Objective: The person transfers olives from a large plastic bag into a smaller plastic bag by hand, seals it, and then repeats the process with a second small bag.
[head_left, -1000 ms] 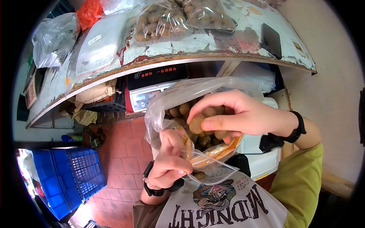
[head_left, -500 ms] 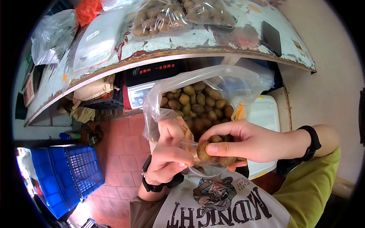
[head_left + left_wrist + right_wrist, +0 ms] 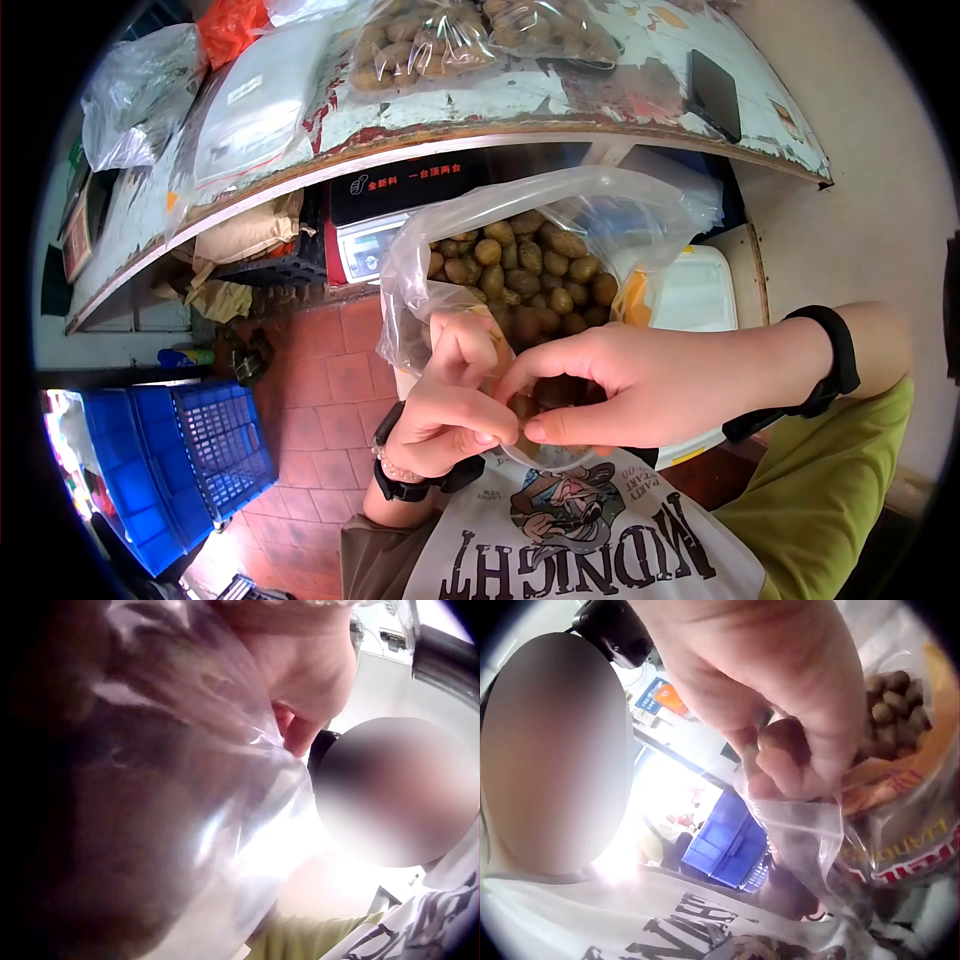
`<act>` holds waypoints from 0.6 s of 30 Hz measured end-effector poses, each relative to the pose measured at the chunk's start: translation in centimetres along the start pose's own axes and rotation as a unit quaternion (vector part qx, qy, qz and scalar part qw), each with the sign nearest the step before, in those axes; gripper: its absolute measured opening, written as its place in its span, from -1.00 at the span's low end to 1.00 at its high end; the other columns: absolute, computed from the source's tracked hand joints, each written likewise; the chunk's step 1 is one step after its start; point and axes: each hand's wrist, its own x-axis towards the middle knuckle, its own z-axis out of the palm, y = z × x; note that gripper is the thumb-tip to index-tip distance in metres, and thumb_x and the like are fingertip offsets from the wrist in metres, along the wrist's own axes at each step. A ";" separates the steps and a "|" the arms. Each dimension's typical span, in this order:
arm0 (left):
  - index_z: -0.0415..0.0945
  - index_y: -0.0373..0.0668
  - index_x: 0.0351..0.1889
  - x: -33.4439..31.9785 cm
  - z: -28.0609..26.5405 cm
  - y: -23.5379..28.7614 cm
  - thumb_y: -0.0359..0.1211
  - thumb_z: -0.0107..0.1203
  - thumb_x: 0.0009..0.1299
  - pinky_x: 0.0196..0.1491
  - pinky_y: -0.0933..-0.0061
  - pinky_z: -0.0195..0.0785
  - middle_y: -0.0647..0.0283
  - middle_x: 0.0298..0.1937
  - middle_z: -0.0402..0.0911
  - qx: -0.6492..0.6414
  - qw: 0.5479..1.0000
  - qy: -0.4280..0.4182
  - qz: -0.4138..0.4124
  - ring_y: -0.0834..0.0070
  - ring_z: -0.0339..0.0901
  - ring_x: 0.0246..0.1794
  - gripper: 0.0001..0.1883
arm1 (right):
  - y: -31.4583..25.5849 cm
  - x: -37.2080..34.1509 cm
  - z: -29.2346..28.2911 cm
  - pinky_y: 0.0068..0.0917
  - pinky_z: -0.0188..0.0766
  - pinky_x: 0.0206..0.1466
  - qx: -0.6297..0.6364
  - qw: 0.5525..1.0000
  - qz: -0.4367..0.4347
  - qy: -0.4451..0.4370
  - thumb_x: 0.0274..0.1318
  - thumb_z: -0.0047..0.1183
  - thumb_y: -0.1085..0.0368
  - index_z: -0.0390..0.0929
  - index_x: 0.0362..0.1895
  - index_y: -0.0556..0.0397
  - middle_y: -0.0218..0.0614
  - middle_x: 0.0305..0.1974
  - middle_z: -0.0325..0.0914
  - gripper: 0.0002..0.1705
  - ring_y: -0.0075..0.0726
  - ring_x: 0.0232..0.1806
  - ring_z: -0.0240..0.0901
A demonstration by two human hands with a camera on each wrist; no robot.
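My left hand (image 3: 445, 405) pinches the rim of a small clear zip bag (image 3: 550, 460), which hangs in front of the shirt. At the bag's mouth my right hand (image 3: 660, 385) is bent over several brown egg-shaped fruits (image 3: 555, 391), its fingertips close to the left hand's. Between the right fingers, one brown fruit (image 3: 786, 741) shows in the right wrist view. Just beyond both hands stands a large open plastic bag (image 3: 405, 290) with a pile of the same fruits (image 3: 530, 268). In the left wrist view, clear film (image 3: 247, 802) covers much of the scene.
A worn counter (image 3: 560, 110) runs across the back, bearing filled fruit bags (image 3: 430, 45), a stack of clear bags (image 3: 260, 110) and a phone (image 3: 712, 95). Below it sits a scale (image 3: 365, 245). Blue crates (image 3: 165, 460) stand at left, a white lidded box (image 3: 705, 290) at right.
My right hand has come from over the large bag down to the zip bag's mouth, carrying fruits. The left hand keeps its pinch on the rim nearly in place.
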 end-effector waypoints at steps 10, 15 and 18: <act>0.66 0.03 -0.42 0.2 -0.3 0.1 -0.19 0.22 0.29 0.02 0.21 -0.11 0.39 -0.29 0.15 -0.008 0.999 -0.035 0.005 0.32 0.12 -0.13 -0.86 | -1.4 0.2 -0.4 -0.49 0.34 -0.33 -0.140 0.990 -0.003 -0.027 0.33 0.00 0.23 0.46 0.21 0.00 -0.38 -0.36 0.59 -0.61 -0.53 -0.41 0.44; 0.67 0.04 -0.42 0.3 -0.3 -0.1 -0.20 0.23 0.27 0.02 0.22 -0.11 0.40 -0.29 0.16 0.007 0.999 -0.043 0.017 0.33 0.13 -0.14 -0.88 | -1.9 -0.3 -0.5 -0.48 0.35 -0.37 -0.183 0.982 -0.055 -0.003 0.32 0.02 0.23 0.47 0.17 0.02 -0.35 -0.37 0.62 -0.63 -0.49 -0.45 0.47; 0.67 0.05 -0.43 0.2 -0.2 0.0 -0.17 0.23 0.29 0.03 0.21 -0.12 0.41 -0.29 0.15 0.016 0.999 -0.038 0.014 0.33 0.12 -0.14 -0.86 | -2.2 -0.4 -0.3 -0.49 0.36 -0.36 -0.210 0.977 -0.046 0.005 0.32 0.02 0.23 0.48 0.15 0.03 -0.33 -0.36 0.64 -0.64 -0.47 -0.43 0.51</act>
